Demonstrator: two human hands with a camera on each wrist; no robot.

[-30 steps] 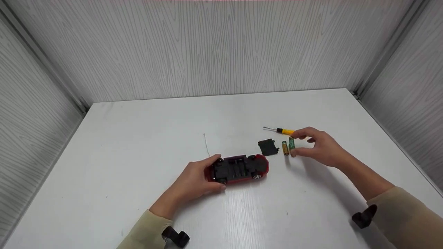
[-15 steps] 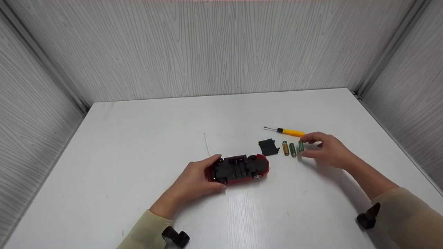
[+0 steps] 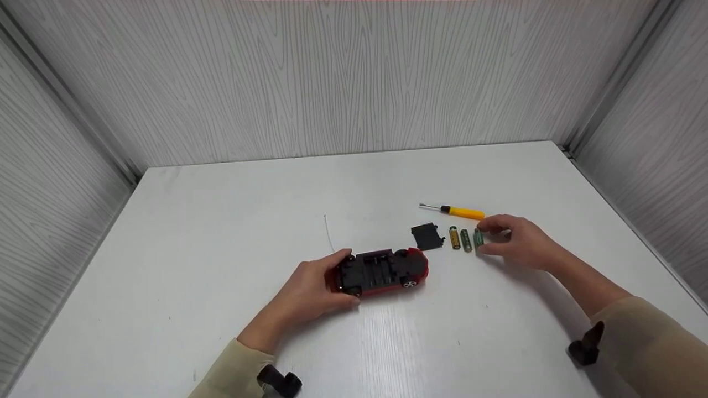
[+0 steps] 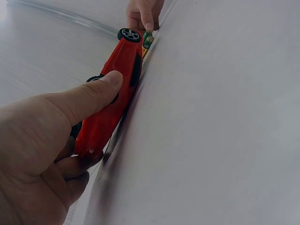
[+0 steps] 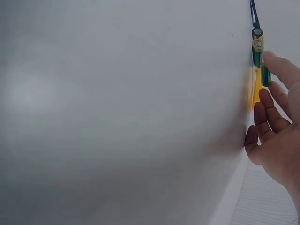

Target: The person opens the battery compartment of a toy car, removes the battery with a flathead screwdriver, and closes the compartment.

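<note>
My left hand [image 3: 305,291] grips one end of a red toy car [image 3: 381,271], which lies upside down with its black underside and an opening in it facing up. In the left wrist view the thumb presses along the car's red side [image 4: 117,101]. Over on the right, my right hand [image 3: 522,243] pinches a green battery [image 3: 479,239] lengthwise between thumb and forefinger. Just left of it lie another green battery [image 3: 466,240] and a gold-and-green battery [image 3: 454,237], roughly parallel. The right wrist view shows the pinched battery [image 5: 266,76] overlapping the row.
A black battery cover [image 3: 427,236] lies between the car and the batteries. Behind the batteries is a screwdriver [image 3: 464,213] with a yellow handle. A thin wire [image 3: 328,232] sticks out behind the car. Pale wood-grain panels [image 3: 354,77] enclose the white table [image 3: 221,221].
My right hand has moved slightly right, from the second battery to the third one, leaving the second beside the gold-and-green one. My left hand and the car have stayed put.
</note>
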